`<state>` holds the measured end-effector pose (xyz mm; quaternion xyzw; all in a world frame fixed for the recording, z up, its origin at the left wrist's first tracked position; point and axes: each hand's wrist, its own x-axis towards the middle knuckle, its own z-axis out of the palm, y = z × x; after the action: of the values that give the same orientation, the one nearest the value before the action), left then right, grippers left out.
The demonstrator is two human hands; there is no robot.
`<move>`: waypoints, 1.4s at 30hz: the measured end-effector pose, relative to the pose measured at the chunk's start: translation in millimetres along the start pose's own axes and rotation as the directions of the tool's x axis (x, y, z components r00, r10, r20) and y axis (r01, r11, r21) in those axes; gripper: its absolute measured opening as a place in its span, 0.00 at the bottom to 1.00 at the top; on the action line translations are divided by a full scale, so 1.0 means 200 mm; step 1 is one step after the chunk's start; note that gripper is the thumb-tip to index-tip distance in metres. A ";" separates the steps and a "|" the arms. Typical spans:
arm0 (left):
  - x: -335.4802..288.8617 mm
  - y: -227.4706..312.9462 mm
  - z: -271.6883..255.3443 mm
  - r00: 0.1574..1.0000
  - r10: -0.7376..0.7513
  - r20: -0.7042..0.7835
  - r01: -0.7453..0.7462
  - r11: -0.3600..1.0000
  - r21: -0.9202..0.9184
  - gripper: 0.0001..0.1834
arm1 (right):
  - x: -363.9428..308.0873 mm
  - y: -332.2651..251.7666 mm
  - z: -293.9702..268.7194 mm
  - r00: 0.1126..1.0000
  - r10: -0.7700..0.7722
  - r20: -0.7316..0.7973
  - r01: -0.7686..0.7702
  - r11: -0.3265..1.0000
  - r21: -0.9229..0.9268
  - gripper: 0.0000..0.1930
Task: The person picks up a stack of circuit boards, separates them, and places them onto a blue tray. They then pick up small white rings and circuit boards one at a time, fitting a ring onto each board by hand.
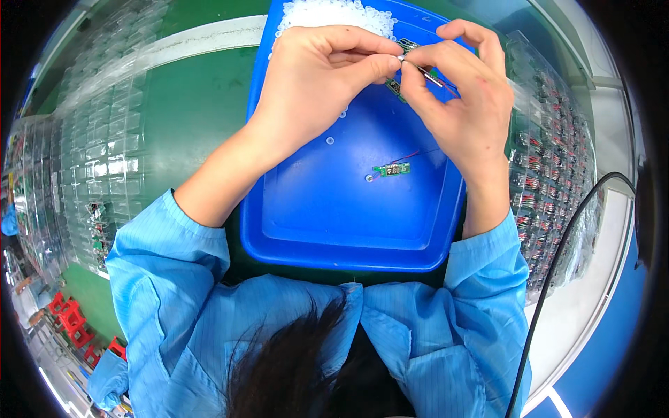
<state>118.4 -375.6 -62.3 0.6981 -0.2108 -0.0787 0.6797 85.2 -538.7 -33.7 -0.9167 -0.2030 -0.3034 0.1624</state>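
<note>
Over the far half of a blue plastic tray (300,230), both my hands meet. My left hand (324,76) pinches a tiny clear ring at its fingertips. My right hand (463,90) holds a small green circuit board (398,85) with thin red wires, mostly hidden behind the fingers. The two hands touch at the fingertips. A second small green circuit board (391,169) with a red wire lies on the tray floor below them. A heap of small clear plastic rings (334,14) sits at the tray's far end, and a few loose rings lie near my left wrist.
Clear blister trays (104,139) lie stacked on the green table to the left. More clear trays filled with small boards (550,153) stand on the right. A black cable (557,258) curves down the right side. Red items (70,320) sit at the lower left.
</note>
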 end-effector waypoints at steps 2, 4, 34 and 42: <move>0.01 -0.02 0.00 0.996 0.089 -0.015 -0.089 0.995 -0.036 0.09 | 0.00 0.01 0.00 1.000 0.028 0.007 -0.028 0.999 0.041 0.05; 0.02 -0.03 0.00 0.994 0.108 -0.016 -0.109 0.992 -0.056 0.09 | 0.00 0.02 -0.01 1.000 -0.019 0.001 0.018 0.997 0.079 0.04; -0.30 0.05 -0.13 0.932 0.197 0.305 -0.363 0.520 0.773 0.09 | -0.07 0.04 -0.04 0.779 -0.031 0.626 -0.216 0.924 0.315 0.05; -0.24 0.07 -0.06 0.920 0.268 0.287 -0.387 0.493 0.780 0.05 | -0.12 0.08 0.13 0.979 0.118 0.166 -0.116 0.993 -0.020 0.06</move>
<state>77.8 -344.5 -56.1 0.8735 -0.3942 0.1153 0.2615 88.5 -547.6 -71.2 -0.9501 -0.1600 -0.2166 0.1576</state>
